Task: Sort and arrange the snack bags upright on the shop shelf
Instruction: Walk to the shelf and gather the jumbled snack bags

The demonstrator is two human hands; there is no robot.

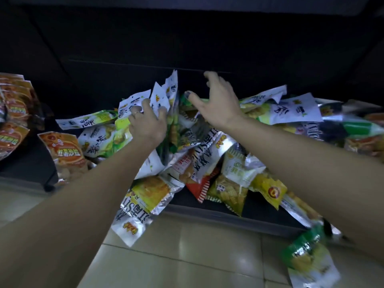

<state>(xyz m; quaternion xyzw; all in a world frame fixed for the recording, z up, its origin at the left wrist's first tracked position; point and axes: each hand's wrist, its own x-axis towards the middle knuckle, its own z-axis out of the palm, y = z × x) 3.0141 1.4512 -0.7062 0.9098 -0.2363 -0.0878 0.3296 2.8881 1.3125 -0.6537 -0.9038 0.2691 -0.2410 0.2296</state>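
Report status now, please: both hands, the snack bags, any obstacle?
Left hand grips upright white-green bags. Right hand open, above the pile. Orange bags stand far left. One green bag on the floor.

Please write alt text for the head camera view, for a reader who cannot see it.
A person's left hand grips a bunch of upright white-and-green snack bags above a jumbled pile of snack bags on a dark low shelf; the right hand hovers open beside them.
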